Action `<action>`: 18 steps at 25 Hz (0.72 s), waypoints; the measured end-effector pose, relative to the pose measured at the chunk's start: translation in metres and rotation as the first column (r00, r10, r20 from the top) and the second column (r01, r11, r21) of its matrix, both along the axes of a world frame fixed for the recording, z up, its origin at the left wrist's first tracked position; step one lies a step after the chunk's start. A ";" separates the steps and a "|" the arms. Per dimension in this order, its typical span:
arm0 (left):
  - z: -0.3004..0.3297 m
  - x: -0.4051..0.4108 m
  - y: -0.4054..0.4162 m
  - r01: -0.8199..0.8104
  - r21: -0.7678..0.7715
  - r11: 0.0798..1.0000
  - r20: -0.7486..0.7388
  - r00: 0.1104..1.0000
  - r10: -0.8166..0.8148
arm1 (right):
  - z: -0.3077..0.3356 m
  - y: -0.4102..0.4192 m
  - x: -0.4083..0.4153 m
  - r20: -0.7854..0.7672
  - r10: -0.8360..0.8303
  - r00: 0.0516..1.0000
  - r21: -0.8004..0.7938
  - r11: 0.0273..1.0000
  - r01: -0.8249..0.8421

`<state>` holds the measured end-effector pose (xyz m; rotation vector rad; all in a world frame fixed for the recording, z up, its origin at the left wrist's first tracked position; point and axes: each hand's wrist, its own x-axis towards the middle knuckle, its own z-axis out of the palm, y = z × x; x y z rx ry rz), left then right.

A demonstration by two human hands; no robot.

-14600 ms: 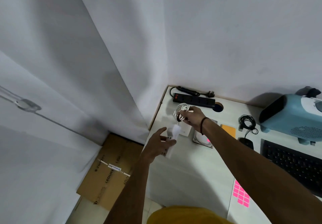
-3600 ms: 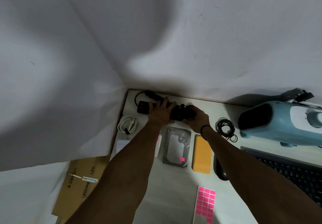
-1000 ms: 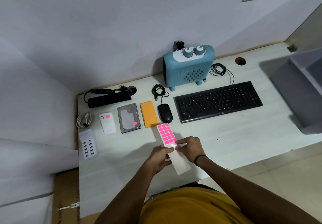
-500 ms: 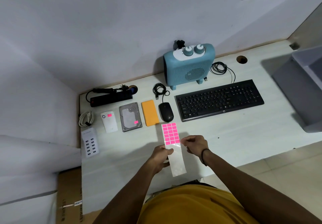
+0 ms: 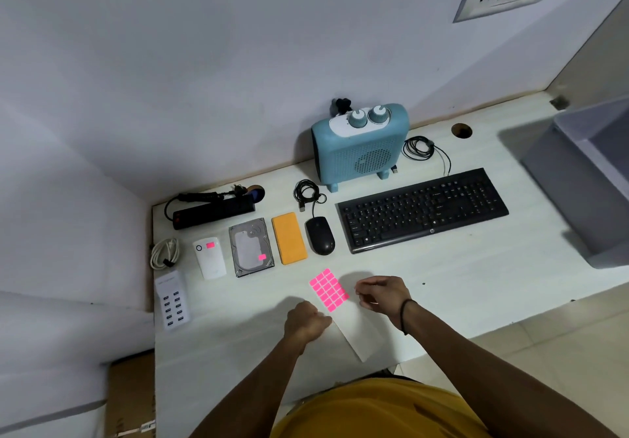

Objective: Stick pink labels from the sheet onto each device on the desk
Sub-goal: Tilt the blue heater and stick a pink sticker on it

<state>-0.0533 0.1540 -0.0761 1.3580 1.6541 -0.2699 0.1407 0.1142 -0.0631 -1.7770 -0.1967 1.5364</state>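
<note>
The label sheet (image 5: 357, 332) lies slanted near the desk's front edge, and its pink labels (image 5: 328, 289) fill the far end. My left hand (image 5: 306, 323) grips the sheet's left edge. My right hand (image 5: 383, 293) hovers just right of the pink labels with thumb and fingers pinched together; what they pinch is hidden. In a row behind stand a white adapter (image 5: 209, 257) and a hard drive (image 5: 251, 247), each bearing a pink label. An orange power bank (image 5: 289, 242), mouse (image 5: 320, 235), keyboard (image 5: 422, 208), blue heater (image 5: 360, 146), power strip (image 5: 212, 211) and white USB hub (image 5: 172, 299) show none.
A coiled white cable (image 5: 165, 253) lies at the desk's left edge. Black cable coils (image 5: 308, 192) sit beside the heater. A grey bin (image 5: 592, 172) fills the right end. A cardboard box (image 5: 131, 396) is on the floor to the left.
My right hand left the pink labels and drew away to the right with its fingers pinched. My left hand kept hold of the sheet, which turned slightly.
</note>
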 end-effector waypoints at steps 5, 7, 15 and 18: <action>0.036 0.045 0.063 0.055 0.185 0.981 0.085 0.994 -0.072 | 0.026 0.049 0.025 -0.056 -0.106 0.993 0.105 0.988 0.111; 0.058 0.072 0.097 0.093 0.352 0.931 0.089 0.987 -0.133 | 0.041 0.075 0.039 -0.078 -0.148 0.986 0.164 0.973 0.159; 0.163 0.175 0.246 0.382 0.781 0.494 -0.178 0.895 -0.409 | 0.082 0.153 0.101 -0.162 -0.233 0.959 0.308 0.911 0.273; 0.183 0.209 0.294 0.591 0.673 0.445 -0.357 0.786 -0.504 | 0.081 0.174 0.118 -0.196 -0.248 0.949 0.301 0.906 0.299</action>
